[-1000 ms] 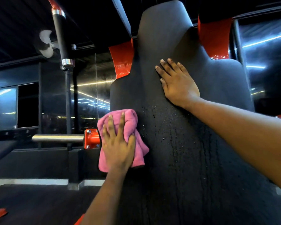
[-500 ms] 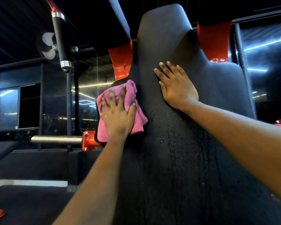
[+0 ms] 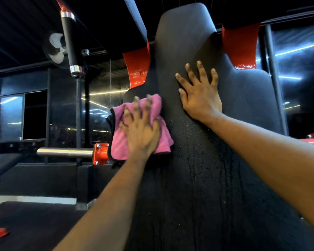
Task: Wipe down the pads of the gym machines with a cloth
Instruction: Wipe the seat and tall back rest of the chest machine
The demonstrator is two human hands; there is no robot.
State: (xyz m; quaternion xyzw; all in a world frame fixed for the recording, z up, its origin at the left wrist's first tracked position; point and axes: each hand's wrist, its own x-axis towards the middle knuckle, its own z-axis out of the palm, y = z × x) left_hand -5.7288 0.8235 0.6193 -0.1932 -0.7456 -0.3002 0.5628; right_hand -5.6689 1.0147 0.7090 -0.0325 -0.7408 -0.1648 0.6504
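Observation:
A tall black back pad (image 3: 216, 178) of a gym machine fills the middle and right of the head view, with water drops and streaks running down its centre. My left hand (image 3: 141, 129) presses a bunched pink cloth (image 3: 119, 140) flat against the pad's left edge, fingers spread over it and blurred by motion. My right hand (image 3: 199, 95) lies flat on the upper part of the pad, fingers apart, holding nothing.
Red frame plates (image 3: 137, 67) stand behind the pad on both sides. A chrome bar (image 3: 64, 152) with a red bracket juts out at the left. A black padded handle (image 3: 72, 42) hangs at upper left, a bench pad (image 3: 0, 165) at far left.
My left hand slid the cloth up the pad's left edge, then came a little way back down. My right hand stayed pressed on the upper pad.

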